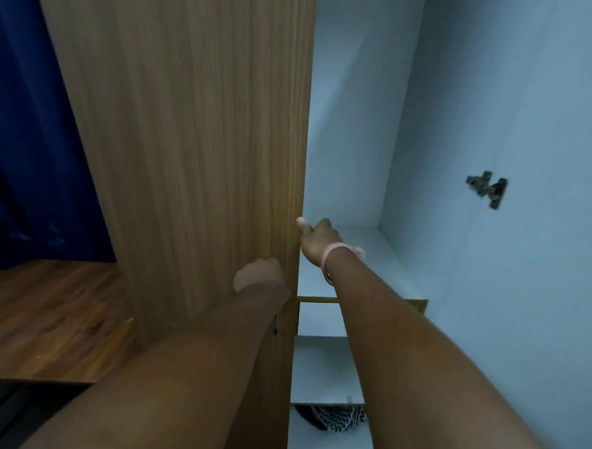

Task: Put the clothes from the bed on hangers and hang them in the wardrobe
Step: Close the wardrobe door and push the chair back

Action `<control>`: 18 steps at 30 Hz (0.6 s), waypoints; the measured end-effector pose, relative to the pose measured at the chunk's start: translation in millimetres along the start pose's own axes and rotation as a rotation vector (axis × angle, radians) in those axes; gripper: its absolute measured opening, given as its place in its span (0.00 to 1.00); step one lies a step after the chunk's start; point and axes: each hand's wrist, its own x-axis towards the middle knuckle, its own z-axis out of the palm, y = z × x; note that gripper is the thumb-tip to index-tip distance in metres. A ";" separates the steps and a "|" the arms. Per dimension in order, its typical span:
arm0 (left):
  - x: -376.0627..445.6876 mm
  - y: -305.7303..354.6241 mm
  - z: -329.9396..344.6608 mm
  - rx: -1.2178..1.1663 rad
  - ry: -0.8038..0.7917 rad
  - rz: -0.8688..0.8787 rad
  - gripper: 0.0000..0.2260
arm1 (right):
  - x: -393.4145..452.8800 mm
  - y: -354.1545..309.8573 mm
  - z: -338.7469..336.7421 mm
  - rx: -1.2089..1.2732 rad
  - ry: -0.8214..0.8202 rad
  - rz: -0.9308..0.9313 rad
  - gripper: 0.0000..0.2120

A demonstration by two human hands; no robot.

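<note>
Gripping door (190, 135) edge, both hands (316, 237).

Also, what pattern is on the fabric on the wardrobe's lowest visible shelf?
Black-and-white zigzag fabric, seen in the head view.

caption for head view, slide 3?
Both hands, left and right, at the wardrobe door edge; pale interior exposed.

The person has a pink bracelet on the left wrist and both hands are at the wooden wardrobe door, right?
Not quite: the head view shows the pink bracelet on the right wrist. Both the left hand and right hand are at the wooden wardrobe door.
</note>
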 end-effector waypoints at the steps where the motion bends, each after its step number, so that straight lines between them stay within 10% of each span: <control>1: -8.5 -1.8 -5.7 -0.003 0.028 0.043 0.06 | -15.6 2.4 -1.0 -0.012 0.022 -0.013 0.32; 18: -237.2 75.8 -78.4 -0.211 0.170 0.639 0.04 | -295.7 73.9 -134.2 -0.237 0.810 0.248 0.15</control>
